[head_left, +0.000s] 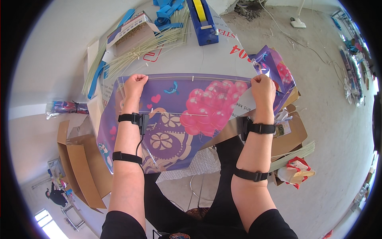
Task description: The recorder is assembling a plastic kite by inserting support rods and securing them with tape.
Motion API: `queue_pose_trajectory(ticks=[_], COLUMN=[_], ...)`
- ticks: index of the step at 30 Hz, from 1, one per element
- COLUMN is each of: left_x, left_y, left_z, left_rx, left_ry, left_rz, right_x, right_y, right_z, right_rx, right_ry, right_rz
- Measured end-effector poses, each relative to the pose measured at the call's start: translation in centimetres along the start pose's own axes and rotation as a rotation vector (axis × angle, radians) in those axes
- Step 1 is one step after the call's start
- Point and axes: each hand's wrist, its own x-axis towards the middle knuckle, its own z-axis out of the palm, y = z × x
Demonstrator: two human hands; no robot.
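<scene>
Nearest the camera, the person's dark-clad legs fill the lower middle, and both forearms rise from the bottom edge, each wearing two black straps (127,157); a small black device sits at each wrist, its detail hard to make out. Between the arms lies a purple printed plastic sheet (175,119) with pink balloons, hearts and a white flower pattern, spread over the near edge of the white table (51,59). Its lower part hangs toward the lap, where a piece of bubble wrap (191,167) partly shows. The left hand (135,84) is closed in a fist on the sheet's upper left corner, and the right hand (262,88) is clenched on the upper right corner, pinching the thin rod (199,78) that runs along the top edge; the fingertips are hidden. To the left stand open brown cardboard boxes (79,167); to the right lies flat cardboard (294,137) with a red-and-white bag (296,169). Farther off, a bundle of pale thin sticks (151,44) fans across the table beside an open box (131,34) with a white label, a blue tape dispenser (203,20) with a yellow roll, and blue strips (169,12) cut off by the rim.
</scene>
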Motion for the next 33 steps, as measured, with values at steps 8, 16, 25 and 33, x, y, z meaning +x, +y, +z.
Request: queue_pose_trajectory(ticks=[8,16,25,33], left_x=[-0.1,-0.1,-0.5,-0.5], left_y=[0.1,0.1,0.7,0.7], left_z=[0.1,0.2,0.2,0.4], left_rx=[-0.006,-0.015,0.04,0.12], left_ry=[0.005,0.01,0.009,0.044], left_rz=[0.019,0.041,0.031,0.06], right_x=[-0.1,-0.2,-0.3,-0.2], right_y=[-0.3,-0.4,-0.7,-0.6], right_z=[-0.2,-0.1,-0.3,-0.2], right_rx=[-0.007,-0.009,-0.027,-0.029], right_ry=[0.0,0.003,-0.005,0.007], right_rz=[0.012,0.008,0.022,0.026])
